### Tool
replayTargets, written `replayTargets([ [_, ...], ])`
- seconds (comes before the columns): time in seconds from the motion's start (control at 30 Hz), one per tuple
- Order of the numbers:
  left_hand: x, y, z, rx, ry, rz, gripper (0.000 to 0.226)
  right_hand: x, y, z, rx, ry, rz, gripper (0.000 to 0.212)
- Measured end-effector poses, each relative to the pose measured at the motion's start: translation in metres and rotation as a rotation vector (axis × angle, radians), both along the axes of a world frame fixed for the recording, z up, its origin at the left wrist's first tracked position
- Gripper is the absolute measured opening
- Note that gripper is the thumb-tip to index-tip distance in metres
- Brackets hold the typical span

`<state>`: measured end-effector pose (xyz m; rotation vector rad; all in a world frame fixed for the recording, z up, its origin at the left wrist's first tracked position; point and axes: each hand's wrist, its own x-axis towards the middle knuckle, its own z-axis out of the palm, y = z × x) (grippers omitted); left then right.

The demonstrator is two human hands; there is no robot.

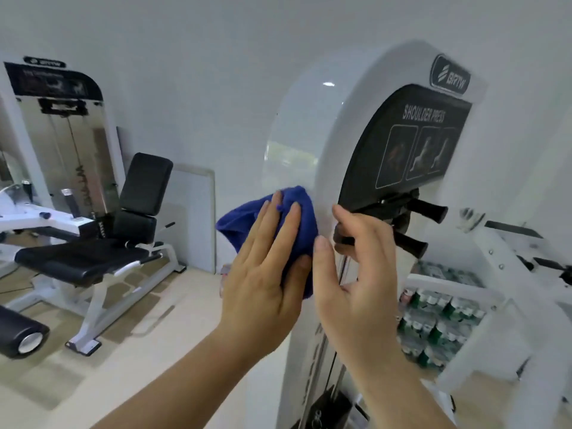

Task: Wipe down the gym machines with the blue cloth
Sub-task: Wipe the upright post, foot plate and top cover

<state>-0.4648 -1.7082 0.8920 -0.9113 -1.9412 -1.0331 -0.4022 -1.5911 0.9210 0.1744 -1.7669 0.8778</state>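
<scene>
1. Two machines show in the room, and only one is being wiped. The blue cloth point(236, 226) is bunched against the glossy white side cover of the shoulder press machine point(294, 134), about halfway up and just beside its front edge.
2. Both hands are up at that cover. The left hand point(263, 270) lies flat over the cloth, fingers straight and spread, pressing it to the surface. The right hand point(356, 274) is beside it with fingers loosely bent, holding nothing, close to the black handles point(428, 209).
3. My guess is that the job is at an early or middle stage. No streaks or damp patches show how much of the cover is done. The black panel point(411, 144), the handles, the white frame point(501, 274) on the right and the second machine point(77, 144) across the floor point(173, 320), with its black seat point(77, 258), all look like work left to do.
4. Much is hard to read:
   - Most of the cloth is hidden under the left hand.
   - I cannot tell whether the right fingertips touch the cover's edge.
   - The forearms and the picture's lower edge cut off the base of the machine.
   - The packs of bottles point(439, 311) behind the frame are blurred.
</scene>
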Motion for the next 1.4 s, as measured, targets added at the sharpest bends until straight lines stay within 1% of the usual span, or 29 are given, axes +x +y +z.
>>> replayTargets([
  [0.07, 0.006, -0.013, -0.047, -0.006, -0.135, -0.055, 0.063, 0.003, -0.012, -0.034, -0.017, -0.063, -0.032, 0.038],
  [0.13, 0.000, -0.023, -0.072, -0.041, -0.191, -0.119, 0.064, 0.005, -0.021, -0.060, -0.009, -0.102, -0.094, 0.040],
  [0.23, -0.023, -0.031, -0.058, -0.027, -0.213, -0.174, 0.067, 0.002, -0.035, -0.085, -0.061, -0.151, -0.150, 0.046],
  [0.33, -0.051, -0.035, -0.020, 0.092, -0.339, -0.289, 0.066, -0.006, -0.051, -0.097, -0.148, -0.162, -0.255, 0.051],
  [0.4, -0.064, -0.037, -0.008, 0.132, -0.400, -0.384, 0.066, -0.013, -0.065, -0.099, -0.204, -0.160, -0.342, 0.054],
  [0.43, -0.068, -0.039, -0.011, 0.137, -0.430, -0.446, 0.065, -0.018, -0.071, -0.100, -0.217, -0.146, -0.389, 0.057],
  [0.5, -0.070, -0.044, -0.038, 0.115, -0.521, -0.546, 0.065, -0.027, -0.081, -0.101, -0.199, -0.110, -0.507, 0.061],
  [0.57, -0.069, -0.055, -0.080, 0.056, -0.646, -0.596, 0.065, -0.035, -0.088, -0.107, -0.180, -0.101, -0.605, 0.066],
  [0.63, -0.072, -0.066, -0.108, -0.012, -0.771, -0.637, 0.062, -0.042, -0.095, -0.113, -0.190, -0.113, -0.652, 0.076],
  [0.73, -0.090, -0.070, -0.097, -0.041, -0.900, -0.766, 0.053, -0.049, -0.105, -0.117, -0.216, -0.149, -0.661, 0.091],
  [0.83, -0.104, -0.064, -0.070, 0.021, -0.988, -0.875, 0.058, -0.056, -0.110, -0.121, -0.195, -0.160, -0.708, 0.098],
  [0.93, -0.106, -0.064, -0.078, 0.062, -1.033, -0.918, 0.061, -0.057, -0.108, -0.121, -0.173, -0.157, -0.742, 0.097],
  [1.07, -0.100, -0.076, -0.132, -0.034, -1.134, -0.853, 0.064, -0.056, -0.104, -0.128, -0.155, -0.189, -0.777, 0.100],
  [1.13, -0.104, -0.077, -0.140, -0.074, -1.166, -0.855, 0.065, -0.059, -0.102, -0.118, -0.145, -0.186, -0.771, 0.104],
  [1.17, -0.108, -0.074, -0.137, -0.084, -1.153, -0.874, 0.066, -0.061, -0.100, -0.112, -0.194, -0.212, -0.753, 0.113],
  [1.2, -0.114, -0.071, -0.129, -0.083, -1.125, -0.906, 0.067, -0.065, -0.103, -0.105, -0.361, -0.244, -0.694, 0.129],
  [1.23, -0.120, -0.066, -0.118, -0.065, -1.091, -0.945, 0.068, -0.069, -0.108, -0.104, -0.506, -0.302, -0.697, 0.147],
  [1.27, -0.126, -0.062, -0.108, -0.034, -1.059, -0.990, 0.067, -0.072, -0.112, -0.107, -0.570, -0.322, -0.730, 0.143],
  [1.33, -0.138, -0.054, -0.101, 0.008, -0.992, -1.090, 0.064, -0.077, -0.118, -0.118, -0.472, -0.275, -0.830, 0.105],
  [1.37, -0.142, -0.051, -0.106, 0.006, -0.959, -1.125, 0.063, -0.078, -0.118, -0.126, -0.378, -0.244, -0.899, 0.097],
  [1.4, -0.145, -0.050, -0.118, -0.010, -0.929, -1.150, 0.061, -0.078, -0.117, -0.135, -0.289, -0.231, -0.970, 0.096],
])
